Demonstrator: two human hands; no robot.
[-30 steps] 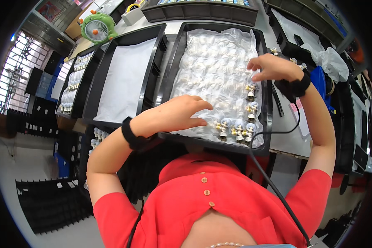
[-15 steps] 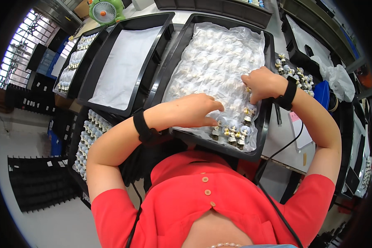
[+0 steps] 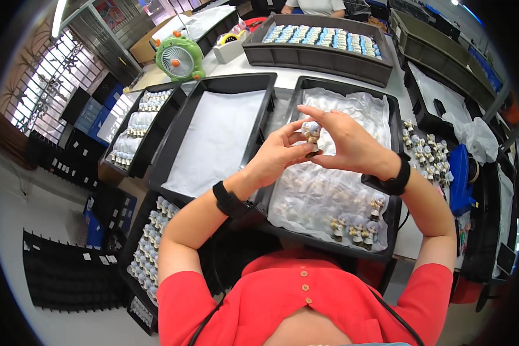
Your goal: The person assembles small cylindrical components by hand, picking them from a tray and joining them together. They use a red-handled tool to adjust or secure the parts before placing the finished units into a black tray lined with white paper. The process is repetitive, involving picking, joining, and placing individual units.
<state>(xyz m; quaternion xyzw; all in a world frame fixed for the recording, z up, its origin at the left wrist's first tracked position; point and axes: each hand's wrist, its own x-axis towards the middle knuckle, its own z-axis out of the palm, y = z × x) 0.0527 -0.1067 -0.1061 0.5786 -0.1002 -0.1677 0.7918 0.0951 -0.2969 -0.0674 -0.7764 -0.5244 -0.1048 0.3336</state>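
Both hands pinch one figurine above the tray.
L hand (image 3: pixel 279 153) & R hand (image 3: pixel 346 144) both grip small figurine (image 3: pixel 312 134) w/ fingertips, held up over black tray (image 3: pixel 398 196) lined w/ bubble wrap (image 3: pixel 323 196); more figurines (image 3: pixel 354 228) stand at tray's near edge.

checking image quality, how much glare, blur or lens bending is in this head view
Head view: strong fisheye bending, so the black tray edges curve and the corners go dark; the window at left is blown out; both hands and the small figurine look sharp, lit evenly.
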